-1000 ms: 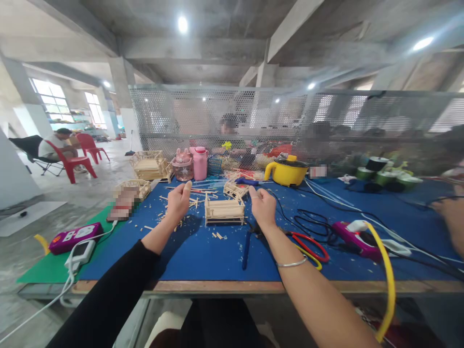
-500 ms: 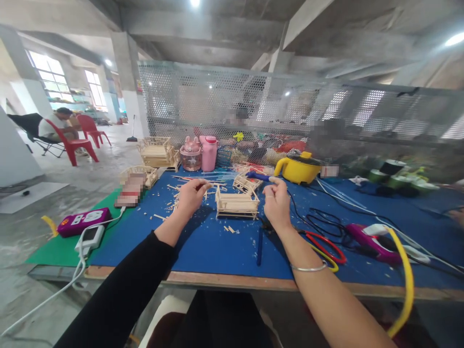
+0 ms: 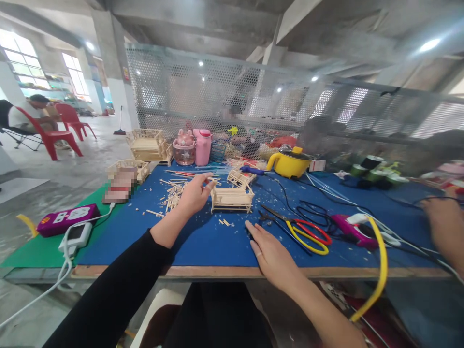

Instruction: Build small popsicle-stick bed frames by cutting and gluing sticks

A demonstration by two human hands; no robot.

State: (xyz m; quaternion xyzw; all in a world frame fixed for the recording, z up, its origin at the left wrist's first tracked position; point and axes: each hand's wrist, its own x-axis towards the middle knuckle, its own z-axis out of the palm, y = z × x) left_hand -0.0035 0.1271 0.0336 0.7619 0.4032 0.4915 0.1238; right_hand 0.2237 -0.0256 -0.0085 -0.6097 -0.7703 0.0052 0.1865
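My left hand is raised over the mat with thumb and fingers pinched. A thin wooden stick shows at its fingertips. Just right of it stands a small wooden frame piece with railed ends, like a miniature bench or bed. My right hand rests low on the blue mat, fingers stretched forward. A dark bit shows under its fingertips, mostly hidden by the hand. Scissors with red and yellow handles lie to its right. Behind the frame, a blue-handled corded tool lies beside another small wooden piece.
Loose sticks are scattered left. Finished-looking wooden pieces, a pink bottle and a yellow pot stand behind. Cables and a purple power strip lie right, near another person's hand. A phone lies left.
My right hand has come down from beside the blue-handled tool to the mat near the front, covering where a blue stick-like item lay. My left hand stays near the frame. The view has turned right.
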